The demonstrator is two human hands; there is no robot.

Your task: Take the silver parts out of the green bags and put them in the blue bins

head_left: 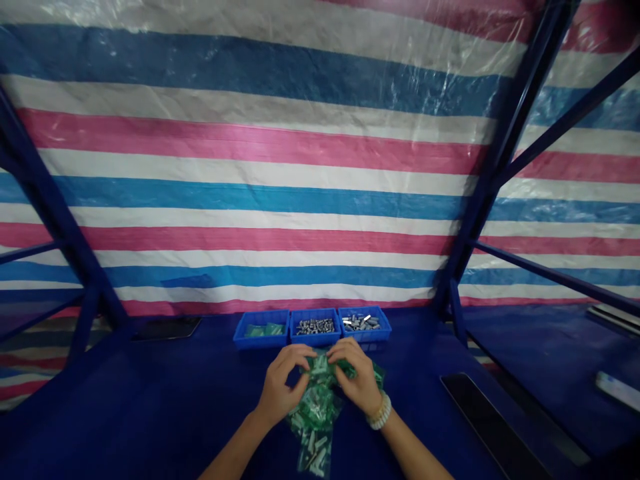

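Note:
My left hand [284, 385] and my right hand [359, 381] meet over a pile of small green see-through plastic bags. Between my fingertips is the top bag [319, 365], its upper edge pinched from both sides. Pale metal pieces show through it. Under and in front of it lie more filled green bags [316, 408], crumpled together. The nearest bag [315, 455] holds several silver metal tubes. Part of another green bag [379, 375] sticks out behind my right hand, whose wrist wears a pale beaded bracelet [381, 411].
Three blue bins stand in a row behind my hands: one with green bags [239, 335], one with small metal fittings [294, 339], one with metal tubes [385, 328]. Dark flat devices lie on the blue table at right [487, 420] and far left [167, 327]. Blue frame posts [493, 160] flank a striped sheet.

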